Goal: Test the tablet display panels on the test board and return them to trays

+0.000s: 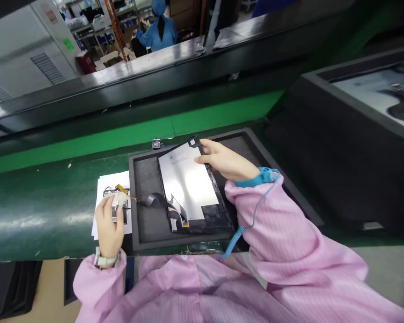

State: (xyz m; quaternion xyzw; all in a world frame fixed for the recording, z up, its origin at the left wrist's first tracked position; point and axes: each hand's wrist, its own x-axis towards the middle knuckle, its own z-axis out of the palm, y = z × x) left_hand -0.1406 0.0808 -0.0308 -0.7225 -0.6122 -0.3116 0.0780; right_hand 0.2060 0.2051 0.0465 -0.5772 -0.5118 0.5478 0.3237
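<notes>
My right hand (222,158) is closed on the upper right edge of a display panel (188,179) with a silvery back and black frame. The panel lies slanted over a dark foam tray (148,244); how much of it rests there I cannot tell. A black ribbon cable (156,200) runs from its lower left side toward an orange flex strip (123,189) at the left. My left hand (108,224) is over a small, flat part with black edges (124,216) on white paper (101,186). Its thumb and fingers are apart, with the part partly hidden beneath them.
A tall stack of dark foam trays (323,143) stands at the right, with another panel in the top one. A small metallic object (156,144) sits behind the tray. A blue coiled wrist cord (235,240) hangs from my right wrist. Beyond the metal rail is a person (161,33).
</notes>
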